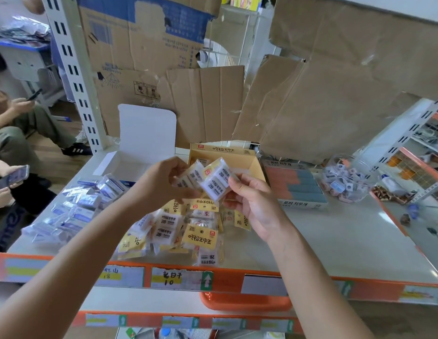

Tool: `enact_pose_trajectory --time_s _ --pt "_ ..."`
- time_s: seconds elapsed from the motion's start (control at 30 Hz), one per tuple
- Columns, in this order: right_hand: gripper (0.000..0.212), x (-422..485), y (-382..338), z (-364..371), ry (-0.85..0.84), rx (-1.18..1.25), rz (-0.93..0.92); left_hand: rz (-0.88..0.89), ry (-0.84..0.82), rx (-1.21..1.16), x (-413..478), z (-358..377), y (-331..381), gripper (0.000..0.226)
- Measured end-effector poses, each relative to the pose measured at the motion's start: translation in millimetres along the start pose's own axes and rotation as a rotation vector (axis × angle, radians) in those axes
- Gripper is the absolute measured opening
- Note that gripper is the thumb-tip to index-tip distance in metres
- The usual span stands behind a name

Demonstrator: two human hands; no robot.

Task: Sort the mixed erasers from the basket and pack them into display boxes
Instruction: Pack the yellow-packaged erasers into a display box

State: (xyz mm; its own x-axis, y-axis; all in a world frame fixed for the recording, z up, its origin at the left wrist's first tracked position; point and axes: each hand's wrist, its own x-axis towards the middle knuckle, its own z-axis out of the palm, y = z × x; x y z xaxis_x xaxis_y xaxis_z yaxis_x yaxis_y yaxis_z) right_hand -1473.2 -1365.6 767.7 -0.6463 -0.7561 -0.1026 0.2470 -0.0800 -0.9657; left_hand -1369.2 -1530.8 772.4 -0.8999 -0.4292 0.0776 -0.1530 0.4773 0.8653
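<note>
Over the shelf my left hand [164,182] grips a yellow-and-white pack of 2B erasers [191,176]. Beside it my right hand [247,199] pinches a second such pack [216,182]; the two packs touch in front of the open yellow display box [222,152]. Below my hands lies a heap of the same yellow eraser packs [183,228]. A heap of blue-and-white eraser packs [76,209] spreads at the left, in front of an open white display box [139,152].
A box of orange and teal erasers [293,184] stands right of the yellow box. A clear tub of small erasers [345,182] sits beyond it. An orange basket [244,302] shows under the shelf edge. Cardboard sheets [335,94] line the back. People sit at the far left.
</note>
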Motion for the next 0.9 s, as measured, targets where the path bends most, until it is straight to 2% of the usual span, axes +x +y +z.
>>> enact_pose_trajectory --time_s 0.1,0.23,0.3,0.37,0.5,0.63,0.7,0.77,0.9 --pt "0.010 3.6 -0.1 3.3 0.016 -0.032 -0.031 -0.033 -0.060 -0.131 4.6 2.4 3.9 0.045" --pt "0.009 11.5 -1.9 0.0 0.071 -0.062 -0.081 -0.040 -0.298 -0.425 5.5 0.4 1.2 0.058" --pt "0.007 14.6 -2.1 -1.1 0.079 -0.088 -0.109 -0.067 -0.346 -0.568 6.0 1.7 1.4 0.065" --pt "0.006 16.9 -2.6 -0.1 0.096 -0.101 -0.128 -0.137 -0.300 -0.664 8.5 6.0 4.1 0.061" --pt "0.013 22.2 -1.7 4.7 0.162 -0.137 -0.161 -0.218 -0.191 -0.731 15.2 15.0 10.4 0.039" --pt "0.029 28.5 0.7 5.1 0.224 -0.222 -0.138 -0.221 -0.141 -0.758 20.3 19.4 11.8 0.041" --pt "0.031 31.2 1.0 3.6 0.177 -0.237 -0.079 -0.210 -0.103 -0.729 23.3 21.1 10.2 0.035" --pt "0.023 34.3 1.0 1.2 0.112 -0.224 -0.043 -0.194 -0.063 -0.678 26.7 21.7 7.6 0.025" --pt "0.020 43.4 0.9 -2.3 0.080 -0.244 -0.053 -0.159 -0.019 -0.573 34.6 21.0 3.7 0.020"
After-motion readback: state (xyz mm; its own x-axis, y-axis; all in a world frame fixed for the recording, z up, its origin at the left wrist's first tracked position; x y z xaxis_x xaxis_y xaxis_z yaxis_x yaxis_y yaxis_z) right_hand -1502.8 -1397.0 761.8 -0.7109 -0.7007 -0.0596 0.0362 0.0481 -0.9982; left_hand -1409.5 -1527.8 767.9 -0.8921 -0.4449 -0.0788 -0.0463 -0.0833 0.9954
